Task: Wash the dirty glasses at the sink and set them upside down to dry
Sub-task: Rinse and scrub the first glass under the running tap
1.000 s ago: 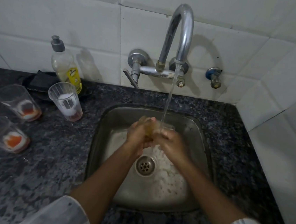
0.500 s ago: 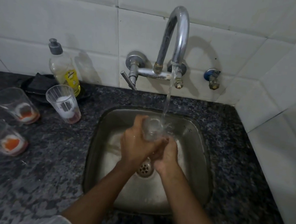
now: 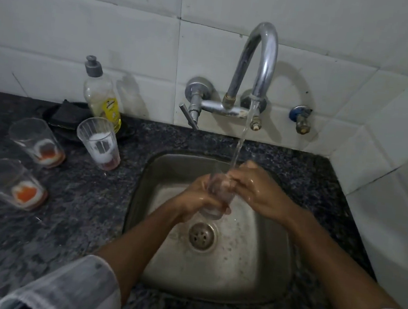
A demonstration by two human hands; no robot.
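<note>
Glass (image 3: pixel 218 196) being washed sits at the centre of the frame, clear and upright over the steel sink (image 3: pixel 268 274), held between both hands above the drain (image 3: pixel 201 236). At the lower edge, two pale sleeves (image 3: pixel 70 288) frame the bare forearms reaching in. The left hand (image 3: pixel 194 200) is curled closed around the lower body of the glass, fingers wrapped across its front. The right hand (image 3: pixel 257 187) is partly closed at the rim, its fingertips (image 3: pixel 232 178) bent over the mouth; whether they reach inside cannot be told. Water (image 3: pixel 240 145) runs in a thin stream from the curved tap (image 3: pixel 263 60) down onto the rim where the right fingers sit.

On the dark speckled bench (image 3: pixel 69 228) at the left of the frame stand three more glasses, all upright and apart from each other. The nearest glass (image 3: pixel 16 183) has orange residue at its bottom; the one behind it (image 3: pixel 39 141) holds a darker orange-brown residue. The third glass (image 3: pixel 99 142), nearer the sink, has white foam or milky residue above a reddish base. Behind it, against the white tiled wall (image 3: pixel 85 28), stands a dish-soap bottle (image 3: pixel 102 94) with a grey cap and yellow label, its liquid low, beside a dark cloth (image 3: pixel 67 116).
</note>
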